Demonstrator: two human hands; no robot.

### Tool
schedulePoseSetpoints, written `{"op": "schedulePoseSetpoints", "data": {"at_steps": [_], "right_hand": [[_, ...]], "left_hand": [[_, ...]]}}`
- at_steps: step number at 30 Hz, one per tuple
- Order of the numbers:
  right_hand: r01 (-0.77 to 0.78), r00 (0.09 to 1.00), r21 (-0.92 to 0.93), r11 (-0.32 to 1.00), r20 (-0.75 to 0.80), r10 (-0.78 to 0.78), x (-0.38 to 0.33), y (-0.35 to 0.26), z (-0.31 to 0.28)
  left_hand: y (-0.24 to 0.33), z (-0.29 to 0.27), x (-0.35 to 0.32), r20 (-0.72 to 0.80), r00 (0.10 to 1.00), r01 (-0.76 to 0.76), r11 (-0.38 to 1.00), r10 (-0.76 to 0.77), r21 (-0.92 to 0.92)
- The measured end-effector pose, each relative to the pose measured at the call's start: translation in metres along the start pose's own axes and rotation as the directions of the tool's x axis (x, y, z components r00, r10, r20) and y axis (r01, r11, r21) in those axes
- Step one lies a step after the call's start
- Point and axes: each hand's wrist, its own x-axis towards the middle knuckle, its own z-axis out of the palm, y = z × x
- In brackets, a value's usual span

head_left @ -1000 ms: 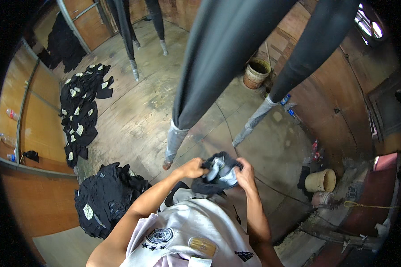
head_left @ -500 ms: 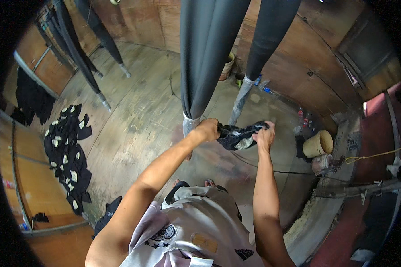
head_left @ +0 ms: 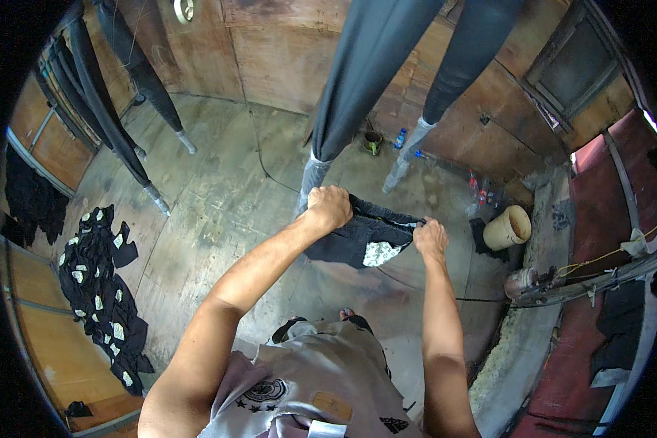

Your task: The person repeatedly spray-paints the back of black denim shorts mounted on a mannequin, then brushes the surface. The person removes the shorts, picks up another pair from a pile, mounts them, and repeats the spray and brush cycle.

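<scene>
Between my two hands is stretched a pair of black jeans [head_left: 336,248], gripped by its waistband edge. A white patterned pocket lining [head_left: 381,253] shows on its near side. My left hand [head_left: 329,207] is closed on the left end of the waistband, knuckles up. At the right end my right hand [head_left: 431,237] pinches the edge. Just beyond my hands hang two long dark fabric legs [head_left: 372,66] with clear plastic-looking sleeves [head_left: 314,179] at their lower ends. The nearer sleeve passes behind my left hand; I cannot tell whether they touch.
A heap of black garments with white patches [head_left: 98,292] lies on the floor at left. More dark legs [head_left: 106,95] hang at the far left. To the right stand a beige bucket [head_left: 506,225] and a smaller container [head_left: 520,283]; bottles [head_left: 482,191] lie near the wall. A cable [head_left: 259,150] crosses the floor.
The jeans, bunched up before, are now spread out and hang open between my hands, with the white pocket lining in plain sight. My view has shifted; both hands keep their grip.
</scene>
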Motion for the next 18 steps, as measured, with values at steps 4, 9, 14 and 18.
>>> {"op": "schedulePoseSetpoints", "data": {"at_steps": [4,9,14,18], "right_hand": [[-0.018,1.0,0.136,0.991,-0.012,0.02,-0.006,-0.021,-0.004],[0.119,0.95,0.311,0.943,-0.311,-0.018,0.004,-0.027,-0.028],[0.067,0.943,0.492,0.868,-0.315,0.106,0.036,-0.019,-0.033],[0.104,0.929,0.394,0.913,-0.365,0.052,0.051,-0.017,-0.035]], "left_hand": [[-0.029,-0.009,0.005,-0.083,0.996,-0.023,0.995,0.015,-0.093],[-0.039,-0.01,0.017,-0.256,0.959,-0.151,0.982,0.118,-0.116],[-0.026,0.001,0.014,-0.396,0.906,-0.226,0.963,0.152,-0.146],[-0.015,0.004,0.014,-0.387,0.919,-0.167,0.964,0.077,-0.206]]}}
